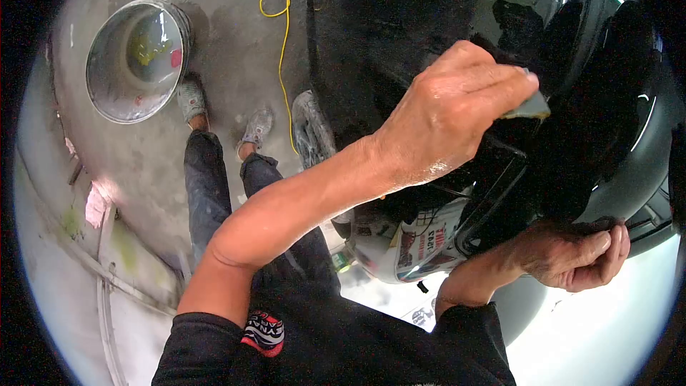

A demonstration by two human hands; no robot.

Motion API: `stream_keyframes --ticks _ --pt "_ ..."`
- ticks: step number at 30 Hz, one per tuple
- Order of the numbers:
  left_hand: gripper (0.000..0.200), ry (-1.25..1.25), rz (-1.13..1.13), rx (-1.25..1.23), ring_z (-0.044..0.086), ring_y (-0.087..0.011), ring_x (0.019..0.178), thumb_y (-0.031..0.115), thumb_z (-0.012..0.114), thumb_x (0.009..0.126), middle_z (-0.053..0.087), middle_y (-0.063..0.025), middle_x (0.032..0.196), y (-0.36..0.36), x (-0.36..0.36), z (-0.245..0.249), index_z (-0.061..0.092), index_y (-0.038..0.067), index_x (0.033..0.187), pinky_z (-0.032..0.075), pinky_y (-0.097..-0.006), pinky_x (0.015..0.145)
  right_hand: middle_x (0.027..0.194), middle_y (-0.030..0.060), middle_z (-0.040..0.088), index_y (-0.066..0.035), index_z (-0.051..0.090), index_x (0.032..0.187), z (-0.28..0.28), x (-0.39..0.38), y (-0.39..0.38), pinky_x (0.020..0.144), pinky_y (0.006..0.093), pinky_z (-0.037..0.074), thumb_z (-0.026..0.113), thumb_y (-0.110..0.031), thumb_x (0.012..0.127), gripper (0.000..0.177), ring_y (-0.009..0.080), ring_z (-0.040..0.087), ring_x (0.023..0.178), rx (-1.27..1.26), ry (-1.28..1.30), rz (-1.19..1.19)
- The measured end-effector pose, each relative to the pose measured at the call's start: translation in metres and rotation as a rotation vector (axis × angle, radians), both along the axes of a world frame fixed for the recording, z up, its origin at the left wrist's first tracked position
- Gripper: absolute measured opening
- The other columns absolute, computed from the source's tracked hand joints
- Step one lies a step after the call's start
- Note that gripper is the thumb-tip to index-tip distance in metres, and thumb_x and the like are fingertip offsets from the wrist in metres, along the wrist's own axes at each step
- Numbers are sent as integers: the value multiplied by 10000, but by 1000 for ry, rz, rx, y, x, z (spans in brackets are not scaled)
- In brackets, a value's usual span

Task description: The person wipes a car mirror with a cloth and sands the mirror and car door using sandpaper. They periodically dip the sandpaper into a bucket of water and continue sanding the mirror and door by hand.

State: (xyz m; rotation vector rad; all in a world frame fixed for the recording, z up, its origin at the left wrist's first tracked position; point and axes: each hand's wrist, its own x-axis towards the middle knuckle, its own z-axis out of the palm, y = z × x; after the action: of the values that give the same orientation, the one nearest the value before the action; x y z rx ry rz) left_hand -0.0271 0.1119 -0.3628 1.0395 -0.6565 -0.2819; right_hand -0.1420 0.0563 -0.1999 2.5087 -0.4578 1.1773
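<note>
My left hand reaches across the glossy black car panel. Its fingers are closed on a thin grey-green sanding pad with a yellowish edge, held against the dark, wet-looking surface. The hand covers part of the pad. Lower right, my right hand is curled into a loose fist beside the rounded black bodywork, and nothing shows in it. Between my arms stands a white printed container beneath the panel's edge, partly hidden by the dark parts.
A bucket with water and something yellow-green inside stands on the grey floor, close to my shoe. A yellow cord trails along the floor by the car. Pale pipes run along the lower left.
</note>
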Motion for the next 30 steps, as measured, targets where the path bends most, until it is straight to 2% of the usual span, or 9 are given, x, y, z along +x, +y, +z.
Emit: stream_keyframes --ticks 5,10,13,15,21,25,26,28,30 --pt "251 -133 -206 20 654 -268 951 -44 660 816 736 -127 1036 -24 22 4 724 -6 1055 550 -369 863 1095 182 607 74 592 1099 -11 2 -7 999 404 463 566 -77 995 185 288 588 1065 -42 -20 -64" --pt "193 -38 -93 21 633 -273 911 -46 661 789 726 -124 977 -8 13 0 719 -9 969 538 -364 856 1078 175 594 61 568 1092 -11 3 -6 1015 418 439 547 -100 989 193 297 565 1080 -74 -18 -85" --pt "191 -34 -147 -34 628 -273 895 -63 647 777 718 -120 949 -16 21 4 711 -10 949 527 -365 873 1083 171 587 52 563 1069 -18 14 -5 1030 427 418 545 -107 984 181 294 554 1077 -51 -147 -93" --pt "202 -122 -302 -72 627 -267 907 -63 646 782 724 -115 979 -32 31 5 715 -8 963 525 -363 878 1085 168 580 48 559 1072 -18 14 -4 1035 435 413 542 -117 982 188 292 553 1075 -57 -158 -133" --pt "67 16 -160 -16 598 -266 811 -42 656 786 670 -126 817 -15 19 8 678 -5 836 522 -367 838 1084 163 563 49 541 1101 -18 9 -4 1039 441 412 525 -133 989 214 288 550 1081 -59 -135 -139" --pt "79 -98 -332 -29 595 -273 811 -41 646 807 677 -130 884 -39 29 6 667 -26 881 534 -370 798 1078 163 554 53 534 1105 -20 8 -5 1041 440 412 500 -136 1007 216 289 544 1095 -80 -134 -171" --pt "120 -146 -291 -46 594 -280 816 -43 639 821 680 -135 927 -36 31 5 666 -50 938 543 -374 761 1079 164 552 55 533 1107 -20 8 -6 1041 439 412 495 -134 1012 215 291 543 1097 -74 -142 -172" --pt "274 -20 -195 8 644 -322 893 -40 653 764 712 -160 1038 -13 19 5 689 -38 1036 544 -399 810 1082 165 547 59 532 1111 -22 11 -4 1040 439 412 486 -129 1020 214 295 540 1101 -60 -164 -178" --pt "338 96 -107 39 672 -350 910 -48 648 754 728 -176 1082 -2 10 11 708 -35 1087 550 -424 822 1094 171 544 65 530 1111 -29 21 2 1041 437 411 471 -129 1028 219 300 536 1104 -191 17 -237"
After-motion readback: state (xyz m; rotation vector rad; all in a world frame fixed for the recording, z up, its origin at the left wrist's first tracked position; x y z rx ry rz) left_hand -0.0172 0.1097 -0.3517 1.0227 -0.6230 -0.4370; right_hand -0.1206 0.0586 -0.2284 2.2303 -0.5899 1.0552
